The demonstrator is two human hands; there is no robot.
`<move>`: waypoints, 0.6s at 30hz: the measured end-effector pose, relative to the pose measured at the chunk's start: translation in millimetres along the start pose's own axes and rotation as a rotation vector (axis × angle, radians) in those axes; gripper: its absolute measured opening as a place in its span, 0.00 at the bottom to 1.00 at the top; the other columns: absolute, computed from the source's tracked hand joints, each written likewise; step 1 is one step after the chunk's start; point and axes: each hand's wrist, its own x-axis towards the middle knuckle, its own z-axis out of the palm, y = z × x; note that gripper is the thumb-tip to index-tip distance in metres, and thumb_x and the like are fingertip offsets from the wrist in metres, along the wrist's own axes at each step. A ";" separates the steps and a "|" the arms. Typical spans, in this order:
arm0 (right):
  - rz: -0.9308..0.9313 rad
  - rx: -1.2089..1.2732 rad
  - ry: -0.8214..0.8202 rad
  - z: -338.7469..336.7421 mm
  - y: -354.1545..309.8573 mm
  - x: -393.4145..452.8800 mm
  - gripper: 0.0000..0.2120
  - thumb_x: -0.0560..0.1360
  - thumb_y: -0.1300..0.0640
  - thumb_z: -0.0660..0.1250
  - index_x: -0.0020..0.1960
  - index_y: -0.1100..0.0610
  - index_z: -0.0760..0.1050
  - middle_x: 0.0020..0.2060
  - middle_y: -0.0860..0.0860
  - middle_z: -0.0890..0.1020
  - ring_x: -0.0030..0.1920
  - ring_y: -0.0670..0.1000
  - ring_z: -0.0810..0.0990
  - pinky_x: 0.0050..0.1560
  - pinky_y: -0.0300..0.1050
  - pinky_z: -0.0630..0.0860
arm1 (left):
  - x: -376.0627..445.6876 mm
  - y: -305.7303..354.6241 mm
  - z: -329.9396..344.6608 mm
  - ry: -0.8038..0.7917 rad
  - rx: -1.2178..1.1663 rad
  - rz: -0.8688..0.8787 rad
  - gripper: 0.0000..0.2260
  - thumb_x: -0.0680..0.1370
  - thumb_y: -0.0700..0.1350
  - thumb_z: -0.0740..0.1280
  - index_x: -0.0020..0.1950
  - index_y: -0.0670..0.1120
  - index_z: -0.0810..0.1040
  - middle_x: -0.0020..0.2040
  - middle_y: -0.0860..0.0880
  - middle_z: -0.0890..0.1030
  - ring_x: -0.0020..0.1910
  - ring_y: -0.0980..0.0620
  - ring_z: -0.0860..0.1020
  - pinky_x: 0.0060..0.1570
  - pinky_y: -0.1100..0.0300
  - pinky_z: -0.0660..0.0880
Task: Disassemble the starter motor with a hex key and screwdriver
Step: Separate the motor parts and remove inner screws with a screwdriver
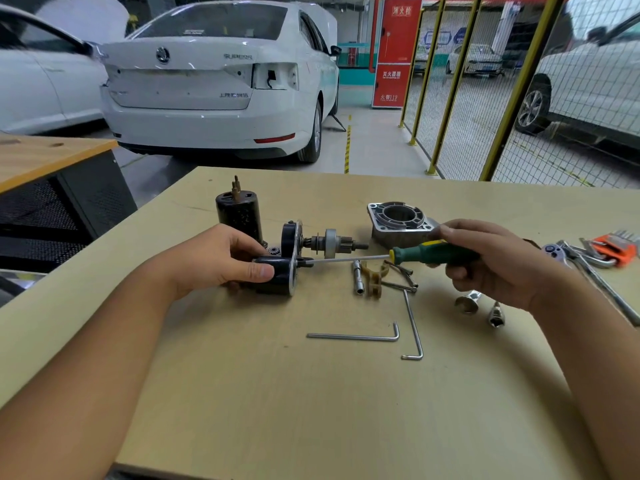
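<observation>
My left hand [221, 258] grips the black solenoid body [280, 277] of the starter motor, which lies on its side on the table. My right hand [485, 261] holds a green-handled screwdriver [429, 252]; its long shaft runs left and the tip meets the plate of the motor by the solenoid. The pinion shaft assembly [329, 242] sticks out to the right behind the shaft. A black motor can [239, 213] stands upright behind my left hand. Two hex keys [360, 337] lie nearer to me.
An aluminium nose housing [398, 220] sits behind the screwdriver. Loose bolts, a socket and a tan fork lever [375, 280] lie under the shaft. Sockets [467, 303], a ratchet and an orange hex key set [614, 251] lie at the right edge. White cars stand beyond the table.
</observation>
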 end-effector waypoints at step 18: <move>0.016 -0.065 -0.026 -4.5 0.4 -2.0 0.19 0.74 0.50 0.69 0.61 0.59 0.78 0.44 0.62 0.81 0.30 0.51 0.69 0.28 0.42 0.67 | 1.9 -2.5 -1.6 -0.003 -0.010 -0.008 0.16 0.65 0.56 0.81 0.51 0.53 0.89 0.42 0.47 0.87 0.35 0.56 0.81 0.34 0.64 0.76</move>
